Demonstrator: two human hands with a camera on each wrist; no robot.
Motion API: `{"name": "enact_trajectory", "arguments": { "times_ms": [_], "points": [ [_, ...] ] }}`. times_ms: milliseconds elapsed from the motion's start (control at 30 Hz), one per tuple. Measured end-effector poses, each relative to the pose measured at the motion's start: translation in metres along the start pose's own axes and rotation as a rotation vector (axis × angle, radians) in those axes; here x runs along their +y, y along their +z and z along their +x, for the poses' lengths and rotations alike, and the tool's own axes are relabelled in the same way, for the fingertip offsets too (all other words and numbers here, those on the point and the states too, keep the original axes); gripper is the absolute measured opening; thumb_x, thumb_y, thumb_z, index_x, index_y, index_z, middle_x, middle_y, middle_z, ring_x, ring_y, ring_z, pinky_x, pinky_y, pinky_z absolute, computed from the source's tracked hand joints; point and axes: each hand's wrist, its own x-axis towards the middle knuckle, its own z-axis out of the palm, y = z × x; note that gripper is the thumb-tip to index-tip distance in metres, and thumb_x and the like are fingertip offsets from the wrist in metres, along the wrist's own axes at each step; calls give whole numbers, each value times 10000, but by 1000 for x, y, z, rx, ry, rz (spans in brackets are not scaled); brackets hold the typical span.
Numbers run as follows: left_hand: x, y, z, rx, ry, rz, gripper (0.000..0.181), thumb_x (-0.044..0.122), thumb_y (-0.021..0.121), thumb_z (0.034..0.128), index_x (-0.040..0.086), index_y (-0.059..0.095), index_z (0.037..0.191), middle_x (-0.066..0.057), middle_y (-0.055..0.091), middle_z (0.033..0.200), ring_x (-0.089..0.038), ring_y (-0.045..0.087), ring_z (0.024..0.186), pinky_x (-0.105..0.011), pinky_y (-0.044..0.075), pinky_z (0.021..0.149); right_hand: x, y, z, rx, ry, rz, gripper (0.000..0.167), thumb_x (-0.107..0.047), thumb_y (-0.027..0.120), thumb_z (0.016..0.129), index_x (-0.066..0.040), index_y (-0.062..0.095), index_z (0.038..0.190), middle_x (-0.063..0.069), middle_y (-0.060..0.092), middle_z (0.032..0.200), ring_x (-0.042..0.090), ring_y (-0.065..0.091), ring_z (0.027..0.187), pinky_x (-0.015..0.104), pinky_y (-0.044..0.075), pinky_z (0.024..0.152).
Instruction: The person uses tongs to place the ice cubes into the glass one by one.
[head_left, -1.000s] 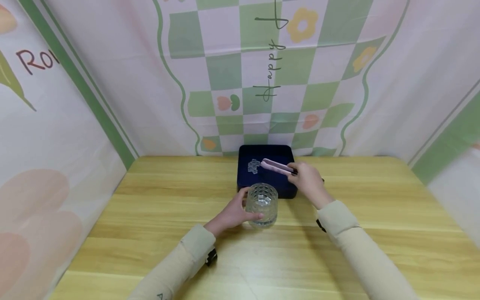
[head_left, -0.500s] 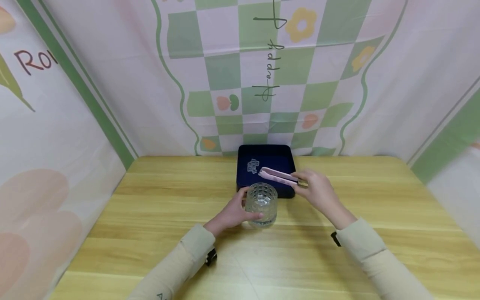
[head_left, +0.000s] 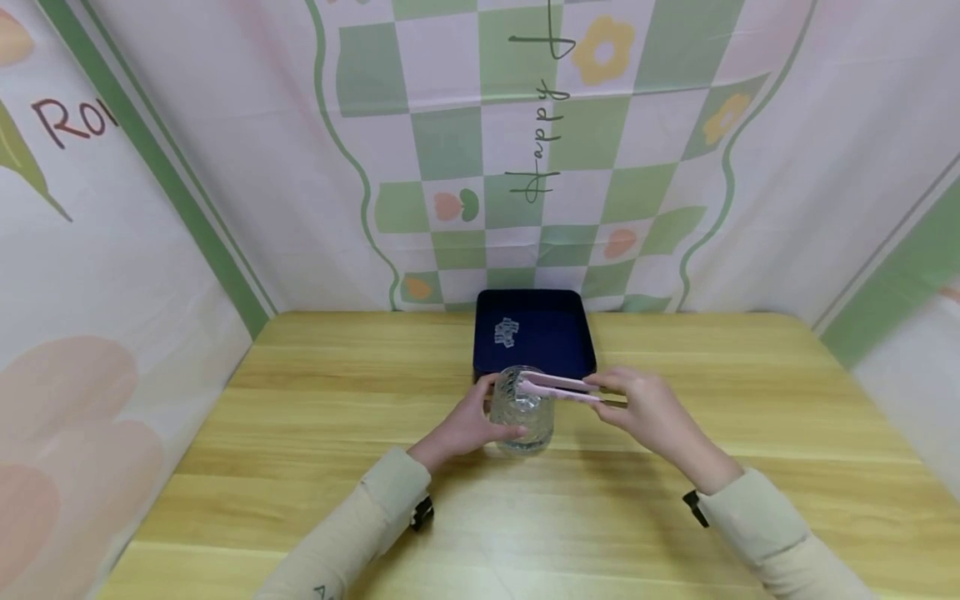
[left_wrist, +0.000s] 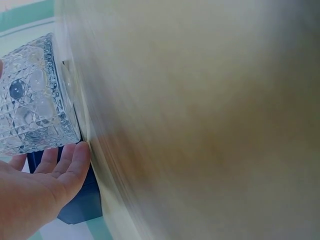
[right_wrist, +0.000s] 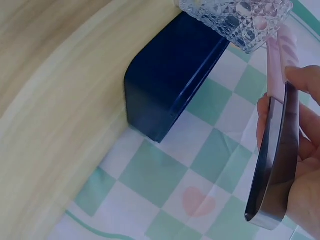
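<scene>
A cut-glass tumbler [head_left: 534,435] stands on the table in the head view, and my left hand [head_left: 474,419] grips it from the left, thumb across its near side. In the left wrist view the fingers [left_wrist: 75,165] reach behind the patterned glass [left_wrist: 32,107]. My right hand [head_left: 647,414] pinches a pair of tongs [head_left: 564,395] with pink arms and a bent metal end [right_wrist: 287,170]. The pink tips lie over the tumbler's mouth. Whether anything sits between those tips I cannot tell. Several small clear pieces [head_left: 506,332] lie in the dark blue tray [head_left: 551,337] behind.
The wooden table [head_left: 360,375] extends to both sides of the tray. A patterned cloth [head_left: 517,133] hangs right behind the tray's back edge. Another printed cloth [head_left: 112,275] closes off the left side.
My right hand has drawn the tongs back from over the tray, toward me, to above the tumbler. The left hand and the tumbler have stayed in place.
</scene>
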Motion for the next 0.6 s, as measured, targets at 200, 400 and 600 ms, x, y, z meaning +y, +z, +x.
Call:
{"name": "enact_trajectory", "arguments": {
  "times_ms": [200,400,600],
  "points": [
    [0,0,0,-1,-2,3,946,319,797,775,121,223,1500,-152,434,1430,-338,474,1265,-468,481,979,0,0,-3,-17,15,4,267,-10,765,748,-28,729,1012,111,731,958,265,700,851,389,571,706],
    [-2,0,0,-3,-8,-9,944,319,797,775,130,224,1501,-144,433,1431,-336,467,1271,-483,470,989,0,1,-4,-43,34,17,297,-14,766,748,-19,718,1041,126,726,977,281,700,864,395,573,706],
    [-1,0,0,-3,-4,-9,939,311,797,776,128,228,1501,-145,435,1426,-331,474,1264,-473,475,985,-1,0,-4,-57,53,18,332,-19,764,751,-15,701,1077,134,717,1012,302,694,897,408,572,721]
  ]
}}
